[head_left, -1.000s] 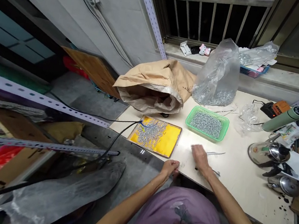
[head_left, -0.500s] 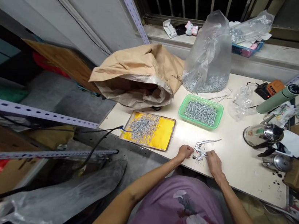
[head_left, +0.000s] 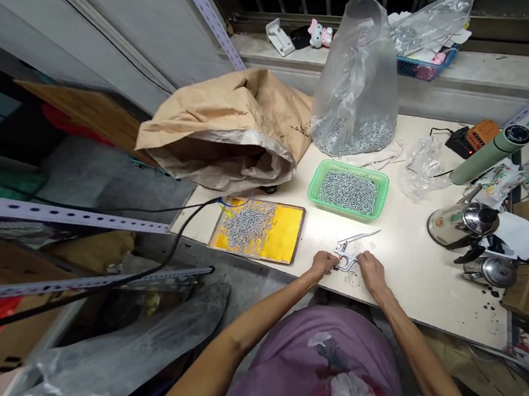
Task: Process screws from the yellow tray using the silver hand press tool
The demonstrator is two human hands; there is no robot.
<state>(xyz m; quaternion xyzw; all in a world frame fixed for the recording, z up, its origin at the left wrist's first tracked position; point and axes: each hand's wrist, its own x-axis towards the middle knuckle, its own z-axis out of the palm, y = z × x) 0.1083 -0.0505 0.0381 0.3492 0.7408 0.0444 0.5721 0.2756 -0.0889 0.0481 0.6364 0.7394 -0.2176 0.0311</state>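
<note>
- The left hand (head_left: 323, 262) lies at the near edge of the white table (head_left: 410, 275). Its fingers are bent and close together, and the tips touch the left side of a small metal tool (head_left: 345, 258).
- The right hand (head_left: 370, 270) lies just beside the tool on the other side. Its fingers are also bent, and they touch the right side of the tool.
- The picture is too small to show whether either hand really clamps the tool or only rests against it.
- The tool lies flat on the table between the two hands, and its thin handle points away from the person.
- A yellow tray (head_left: 285, 230) with a heap of small metal pins (head_left: 246, 225) lies near the left hand.
- A green basket (head_left: 312, 188) full of the same pins stands behind the tool, well apart from the hands.
- Behind the basket stands a clear plastic bag (head_left: 359, 74), and beside the bag lies a brown paper sack (head_left: 217, 114).
</note>
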